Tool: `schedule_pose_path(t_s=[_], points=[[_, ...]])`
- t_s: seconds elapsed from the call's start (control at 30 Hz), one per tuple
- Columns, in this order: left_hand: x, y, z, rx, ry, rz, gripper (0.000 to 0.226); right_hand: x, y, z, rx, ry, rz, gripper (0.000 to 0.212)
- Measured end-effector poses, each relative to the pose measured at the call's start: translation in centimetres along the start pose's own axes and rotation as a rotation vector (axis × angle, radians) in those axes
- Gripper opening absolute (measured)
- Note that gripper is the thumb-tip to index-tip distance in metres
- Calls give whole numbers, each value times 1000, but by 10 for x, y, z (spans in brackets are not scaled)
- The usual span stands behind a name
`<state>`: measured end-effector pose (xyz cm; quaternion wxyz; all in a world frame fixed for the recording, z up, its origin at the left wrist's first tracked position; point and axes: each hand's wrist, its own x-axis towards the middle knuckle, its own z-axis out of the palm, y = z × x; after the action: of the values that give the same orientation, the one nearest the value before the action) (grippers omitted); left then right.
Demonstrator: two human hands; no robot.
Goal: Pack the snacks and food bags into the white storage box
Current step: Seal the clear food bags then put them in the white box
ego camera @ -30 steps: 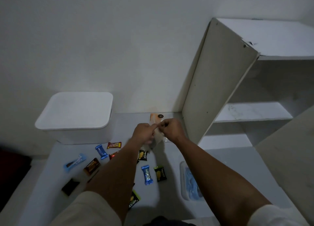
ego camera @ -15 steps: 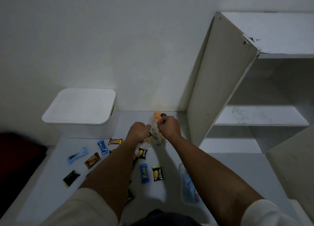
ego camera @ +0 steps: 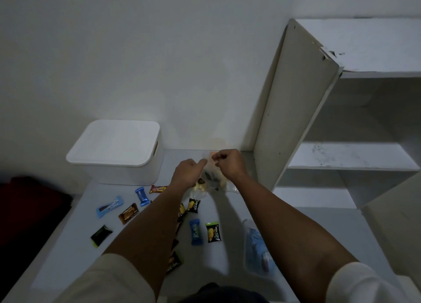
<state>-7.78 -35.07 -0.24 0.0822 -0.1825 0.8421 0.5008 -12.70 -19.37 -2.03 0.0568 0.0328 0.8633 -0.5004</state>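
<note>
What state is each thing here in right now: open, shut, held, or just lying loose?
White storage box: lid on, shut.
Clear plastic food bag: held up at its top by both hands.
Left hand: gripping the bag.
Right hand: gripping the bag.
Small wrapped snacks: loose on the surface, unpacked.
White shelf unit: open, shelves bare.
</note>
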Motion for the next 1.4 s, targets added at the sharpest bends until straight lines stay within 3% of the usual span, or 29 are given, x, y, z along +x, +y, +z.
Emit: schedule_pose_path(t_s=[0.1,0.23,0.37,0.47,0.8,0.87,1.03,1.2,1.4], points=[[-2,-3,-6,-50,46,51,36,-5,-12,-17,96,-117,5,34],[-1,-5,-9,-41,-8,134,39,-9,-21,-30,210,-241,25,36],[-7,-1,-8,-49,13,213,17,-9,-23,-40,351,-250,100,28],[-8,1,-6,-86,-6,232,18,-16,-23,-51,454,-292,130,13],[-25,0,-2,-157,-77,150,15,-26,-9,-61,253,-361,78,16],[-26,0,-3,-209,-100,156,22,-29,-10,-61,205,-388,77,23],[-30,0,-10,-231,-73,195,26,-36,-20,-56,151,-413,33,14],[-29,-3,-18,-235,-76,230,26,-37,-32,-49,143,-398,-8,24],[-26,2,-30,-184,-89,265,24,-29,-46,-39,83,-411,-31,16]])
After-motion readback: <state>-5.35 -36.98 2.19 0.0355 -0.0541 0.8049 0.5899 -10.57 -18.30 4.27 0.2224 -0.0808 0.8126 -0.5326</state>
